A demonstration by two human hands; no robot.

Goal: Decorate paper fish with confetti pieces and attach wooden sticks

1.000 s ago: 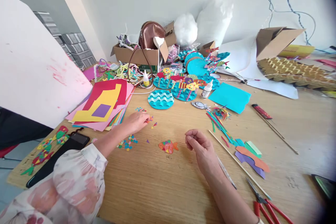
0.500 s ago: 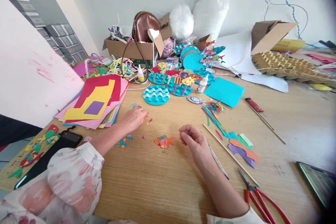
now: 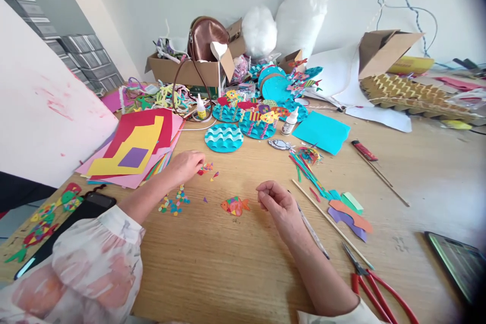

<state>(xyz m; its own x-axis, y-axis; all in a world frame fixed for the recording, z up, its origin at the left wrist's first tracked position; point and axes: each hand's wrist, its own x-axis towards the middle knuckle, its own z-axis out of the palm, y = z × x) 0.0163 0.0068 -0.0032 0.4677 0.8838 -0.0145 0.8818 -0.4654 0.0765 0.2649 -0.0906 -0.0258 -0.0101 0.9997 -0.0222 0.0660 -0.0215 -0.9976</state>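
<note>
I'm monitoring left hand reaching paper scraps, right hand resting half-curled near paper fish; cannot tell either grip.

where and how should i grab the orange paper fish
Probably best by the tail, coming from the right with the right hand. The orange paper fish looks thin and lies flat, its narrow tail pointing toward that hand. The tail looks plain, while the body is patterned in several colours, so pinching there likely covers less of it.
</note>
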